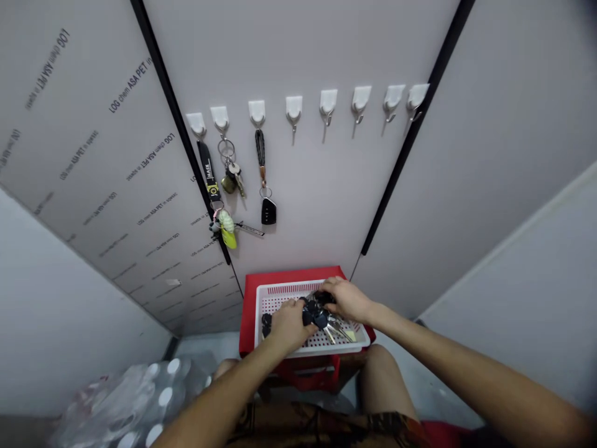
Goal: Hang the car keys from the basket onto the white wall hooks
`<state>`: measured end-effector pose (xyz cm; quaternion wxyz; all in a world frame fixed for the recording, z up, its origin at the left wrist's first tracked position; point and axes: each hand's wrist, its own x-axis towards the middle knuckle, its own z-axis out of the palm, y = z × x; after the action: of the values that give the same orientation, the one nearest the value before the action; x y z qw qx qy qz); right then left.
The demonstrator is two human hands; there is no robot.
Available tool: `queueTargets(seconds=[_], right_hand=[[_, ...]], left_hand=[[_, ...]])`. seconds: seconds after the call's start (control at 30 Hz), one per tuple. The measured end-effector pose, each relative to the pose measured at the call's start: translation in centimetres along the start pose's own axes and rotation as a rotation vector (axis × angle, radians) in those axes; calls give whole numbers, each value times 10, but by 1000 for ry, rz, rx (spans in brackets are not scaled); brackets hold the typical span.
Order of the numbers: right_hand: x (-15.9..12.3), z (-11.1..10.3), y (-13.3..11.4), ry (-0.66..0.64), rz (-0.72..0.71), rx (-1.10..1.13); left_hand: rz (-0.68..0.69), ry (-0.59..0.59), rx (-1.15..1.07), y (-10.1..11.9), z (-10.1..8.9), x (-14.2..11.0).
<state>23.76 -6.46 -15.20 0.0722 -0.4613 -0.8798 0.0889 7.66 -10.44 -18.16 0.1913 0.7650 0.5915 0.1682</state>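
Note:
A white plastic basket (280, 289) holds a heap of keys (330, 325), with dark key heads and silver blades. My left hand (290, 325) is inside it, fingers closed around the dark heads of a bunch. Opposite, my right hand (347, 300) curls its fingers over dark keys at the basket's right rear; its fingertips are partly hidden. Another dark item (266, 323) lies left of my left hand. On the wall ahead hang a black strap keychain (208, 171), a ring of keys (234, 174) and a car key fob (268, 211) on a braided loop.
Several white adhesive hooks (328, 99) run across the wall; the three leftmost carry keys. Under the basket is a red box or stool (249, 311). Plastic-wrapped bottles (165, 396) stand on the floor at lower left. Printed panels (112, 155) rise on the left, plain ones (489, 155) on the right.

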Motion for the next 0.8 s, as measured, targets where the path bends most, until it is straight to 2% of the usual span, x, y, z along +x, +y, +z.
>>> queueTargets(seconds=[0.1,0.23,0.47,0.57,0.67,0.8], right_hand=[[-1,-3,1,-26,-11,-33],[1,-6,-3,-107,-55,49],[16,-11,-24,127,-54,357],[23,-16,-32,95,-84,557],[30,-23,-36,60,-55,777],[38,-35,-39,158,-11,887]], left_hand=[[-23,1,9,-1,2,4],[-69,23,-158,-9,-9,13],[-9,46,-528,-8,-44,23],[20,35,-750,-5,-60,28],[46,4,-956,-1,-75,30],[58,-27,-1044,6,-93,33]])
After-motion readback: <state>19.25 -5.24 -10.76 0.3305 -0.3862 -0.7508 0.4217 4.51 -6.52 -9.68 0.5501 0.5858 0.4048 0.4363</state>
